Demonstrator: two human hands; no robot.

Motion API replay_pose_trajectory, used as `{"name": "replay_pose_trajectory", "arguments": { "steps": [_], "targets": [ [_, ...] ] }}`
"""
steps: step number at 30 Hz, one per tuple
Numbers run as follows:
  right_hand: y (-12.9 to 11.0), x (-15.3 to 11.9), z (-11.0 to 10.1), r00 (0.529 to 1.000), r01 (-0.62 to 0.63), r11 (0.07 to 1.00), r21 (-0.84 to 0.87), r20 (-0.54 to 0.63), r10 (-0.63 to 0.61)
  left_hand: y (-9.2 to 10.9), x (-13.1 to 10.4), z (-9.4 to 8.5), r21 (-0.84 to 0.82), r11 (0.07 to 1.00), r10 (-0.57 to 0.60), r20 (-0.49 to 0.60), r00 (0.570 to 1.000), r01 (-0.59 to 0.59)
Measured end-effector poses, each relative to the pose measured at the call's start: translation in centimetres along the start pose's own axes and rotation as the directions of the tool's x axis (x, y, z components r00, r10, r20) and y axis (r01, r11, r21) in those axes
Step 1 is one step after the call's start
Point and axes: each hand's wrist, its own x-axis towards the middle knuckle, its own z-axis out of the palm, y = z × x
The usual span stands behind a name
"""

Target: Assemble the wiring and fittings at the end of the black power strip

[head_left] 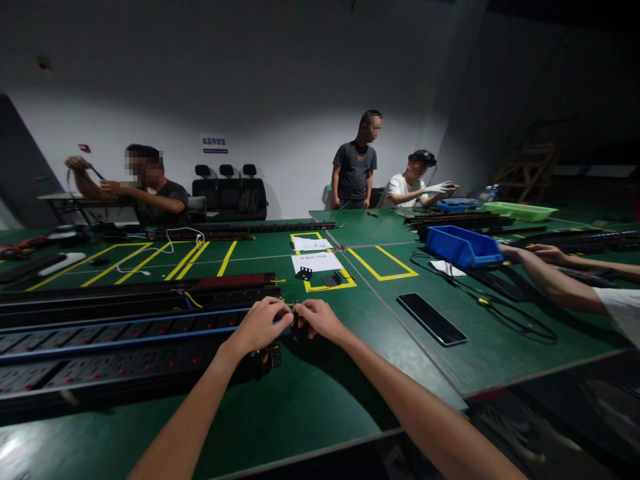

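Long black power strips with red-dotted sockets lie side by side on the green table, one of them with blue edges. At the right end of the blue-edged strip, my left hand is closed, thumb and fingers pinched together. Close against it, my right hand pinches at the same spot. Short wires with a yellowish tint show between the fingertips, mostly hidden by them. Just below my left hand, a small black end piece sticks out from the nearest strip.
Two black brackets and paper sheets lie within yellow tape. To the right are a phone, a black cable and a blue bin. A co-worker's arm reaches in at right; several people are beyond the table.
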Motion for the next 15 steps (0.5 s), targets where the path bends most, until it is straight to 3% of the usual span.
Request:
{"name": "replay_pose_trajectory", "arguments": {
  "steps": [15],
  "targets": [
    [0.01, 0.05, 0.05, 1.0, -0.017, 1.0, 0.01, 0.0, 0.017, -0.06, 0.01, 0.02, -0.006, 1.0, -0.003, 0.006, 1.0, 0.003]
  ]
}}
